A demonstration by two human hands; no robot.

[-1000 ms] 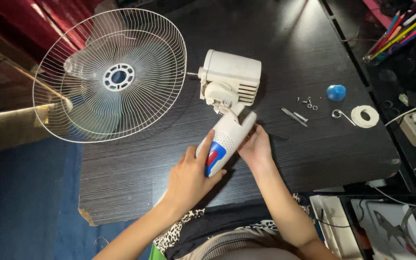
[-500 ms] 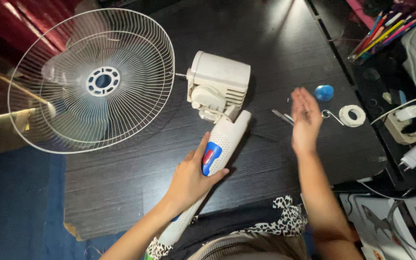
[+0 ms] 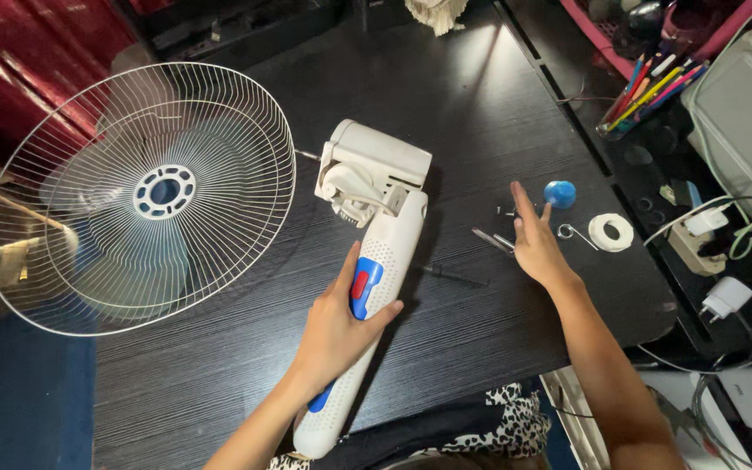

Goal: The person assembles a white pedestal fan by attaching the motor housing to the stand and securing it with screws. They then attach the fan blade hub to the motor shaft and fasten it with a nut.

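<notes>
While left fingers (image 3: 347, 277) wrap the fan neck (image 3: 376, 287), right fingers (image 3: 526, 213) spread above screws (image 3: 505, 211)

I am looking down at what appears to be a room in a home, used as a makeshift repair spot. A dark wood-grain desk (image 3: 498, 104) fills the view. Off its right edge sit a clear cup of coloured pencils (image 3: 633, 104), a white power strip (image 3: 698, 239) with tangled cables and a white plug adapter (image 3: 726, 298). Deep red curtains (image 3: 36, 52) hang beyond the far left corner, above a blue floor (image 3: 19, 400). A household fan's white wire guard (image 3: 141, 196) overhangs the desk's left edge, and small screws (image 3: 508, 211) lie loose near the right edge.
</notes>
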